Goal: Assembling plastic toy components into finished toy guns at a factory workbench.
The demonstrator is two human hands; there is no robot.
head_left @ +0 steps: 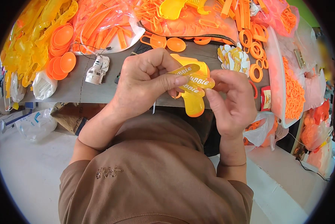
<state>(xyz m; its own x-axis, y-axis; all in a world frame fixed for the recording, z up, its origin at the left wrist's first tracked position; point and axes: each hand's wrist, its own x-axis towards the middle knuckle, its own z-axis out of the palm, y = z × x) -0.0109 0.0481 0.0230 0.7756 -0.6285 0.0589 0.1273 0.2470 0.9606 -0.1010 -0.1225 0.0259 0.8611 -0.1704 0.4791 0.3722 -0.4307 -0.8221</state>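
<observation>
My left hand (145,80) is closed, pinching a small fan of gold-yellow oval labels (185,70) with pale lettering between thumb and fingers. From the right, the thumb and forefinger of my right hand (232,99) close on the end of one label (203,82). Whether that label is loose from the others I cannot tell. Below the labels a yellow, toy-gun-shaped plastic shell (193,104) lies at the table's near edge, partly covered by my hands and the labels. A pile of white and yellow label pieces (234,59) sits just beyond my right hand.
Orange round cups (62,35) and yellow shells (27,44) are heaped at left, near a white plastic mechanism (97,70) with wires. Bagged orange parts (107,22) line the back. Orange rings (256,72) and a tub (287,121) of small orange pieces stand at right.
</observation>
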